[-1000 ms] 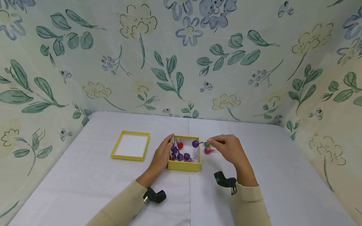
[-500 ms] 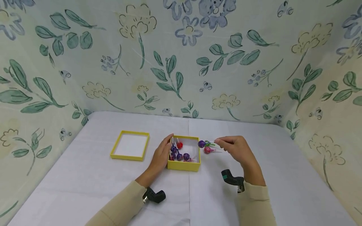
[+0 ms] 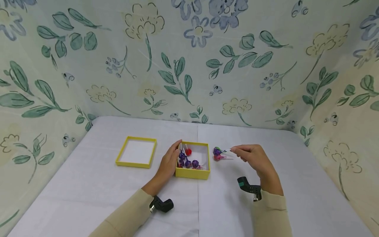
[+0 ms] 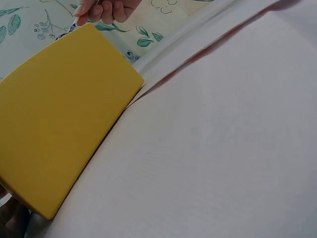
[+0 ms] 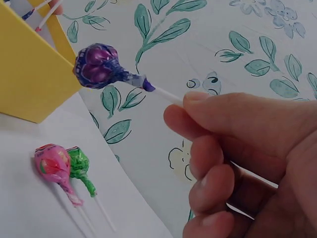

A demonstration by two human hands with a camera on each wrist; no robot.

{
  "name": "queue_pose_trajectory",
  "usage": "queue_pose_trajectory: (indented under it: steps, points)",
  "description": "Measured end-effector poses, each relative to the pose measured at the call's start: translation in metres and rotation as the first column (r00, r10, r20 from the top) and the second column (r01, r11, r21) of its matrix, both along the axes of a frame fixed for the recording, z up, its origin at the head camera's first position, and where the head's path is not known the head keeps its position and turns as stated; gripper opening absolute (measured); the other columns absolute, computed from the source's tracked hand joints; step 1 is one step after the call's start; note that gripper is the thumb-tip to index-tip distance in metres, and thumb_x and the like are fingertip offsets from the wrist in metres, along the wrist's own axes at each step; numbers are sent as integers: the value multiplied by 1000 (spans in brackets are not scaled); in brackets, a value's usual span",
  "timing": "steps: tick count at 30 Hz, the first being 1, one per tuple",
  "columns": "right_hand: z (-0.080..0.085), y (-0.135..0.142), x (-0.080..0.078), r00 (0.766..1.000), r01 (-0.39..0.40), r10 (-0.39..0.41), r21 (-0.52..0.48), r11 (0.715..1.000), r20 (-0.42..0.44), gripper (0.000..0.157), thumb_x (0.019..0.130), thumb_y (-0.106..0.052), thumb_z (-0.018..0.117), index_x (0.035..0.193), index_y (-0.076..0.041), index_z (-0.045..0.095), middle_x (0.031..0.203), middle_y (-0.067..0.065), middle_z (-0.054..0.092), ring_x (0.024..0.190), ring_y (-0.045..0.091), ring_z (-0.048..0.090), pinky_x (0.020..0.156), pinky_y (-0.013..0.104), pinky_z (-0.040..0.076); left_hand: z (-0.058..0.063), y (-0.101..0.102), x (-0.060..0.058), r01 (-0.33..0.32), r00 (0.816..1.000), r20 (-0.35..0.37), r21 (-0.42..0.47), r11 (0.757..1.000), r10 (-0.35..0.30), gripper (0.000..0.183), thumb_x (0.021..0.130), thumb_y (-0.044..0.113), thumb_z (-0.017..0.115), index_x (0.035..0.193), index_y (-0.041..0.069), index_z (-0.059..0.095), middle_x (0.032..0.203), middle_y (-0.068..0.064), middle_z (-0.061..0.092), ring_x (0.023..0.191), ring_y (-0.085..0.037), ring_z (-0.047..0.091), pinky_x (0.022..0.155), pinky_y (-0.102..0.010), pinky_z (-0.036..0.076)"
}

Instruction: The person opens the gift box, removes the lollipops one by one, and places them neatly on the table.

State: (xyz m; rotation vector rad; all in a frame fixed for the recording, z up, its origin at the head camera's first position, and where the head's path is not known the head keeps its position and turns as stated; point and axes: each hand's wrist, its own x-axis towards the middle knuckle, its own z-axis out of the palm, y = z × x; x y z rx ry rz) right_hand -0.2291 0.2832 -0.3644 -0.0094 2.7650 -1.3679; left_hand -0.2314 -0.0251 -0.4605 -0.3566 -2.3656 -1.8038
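My right hand (image 3: 251, 156) pinches the white stick of a purple-wrapped lollipop (image 5: 99, 67) between thumb and forefinger. In the right wrist view this lollipop is held above a pink lollipop (image 5: 52, 163) and a green lollipop (image 5: 79, 163), which lie side by side on the table right of the box. My left hand (image 3: 168, 163) rests along the left side of the open yellow box (image 3: 192, 173), its fingers fairly straight against the wall. Inside the box are a red lollipop (image 3: 188, 151) and several purple ones, gathered mostly toward the left and front.
The yellow-rimmed lid (image 3: 136, 164) lies inside up to the left of the box. A white cloth (image 3: 124, 197) with creases covers the table. Flower-patterned fabric (image 3: 201, 72) stands behind and at both sides. A black camera mount sits on each wrist.
My right hand has carried the purple lollipop rightward, from over the box's right edge to above the pink and green lollipops. The left hand and the box have stayed in place.
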Motion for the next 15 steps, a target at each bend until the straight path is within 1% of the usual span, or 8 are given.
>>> queue_pose_trajectory:
  steps: [7,10,12,15]
  points:
    - [-6,4,-1,1000,16,-15,-31,999,26,44,87,-43,69,108,-5,73,76,7,51,84,25,46,67,35,33,1,0,1,3,1000,1,-1,1000,-3,45,106,32,29,150,23,35,155,3,32,143,-16,25,117,-40,21]
    - [-10,6,-2,999,15,-13,-49,999,30,43,87,-40,70,108,-3,73,75,6,51,83,25,46,67,35,33,1,0,1,5,1000,1,-1,1000,-5,45,106,32,29,150,24,35,155,3,32,143,-16,25,117,-40,21]
    - [-13,7,-4,999,20,-18,-57,998,41,43,87,-39,70,108,-2,73,75,7,52,82,25,47,67,34,33,2,0,1,2,1000,8,-2,1000,-2,44,106,32,29,149,26,35,154,5,32,143,-15,25,117,-39,21]
    - [-17,9,-6,998,26,-24,-44,999,53,42,86,-40,70,107,-4,74,74,7,52,82,24,47,67,34,33,2,-1,0,3,1000,5,-3,1000,-3,45,106,32,29,149,26,35,154,5,32,143,-15,25,117,-40,21]
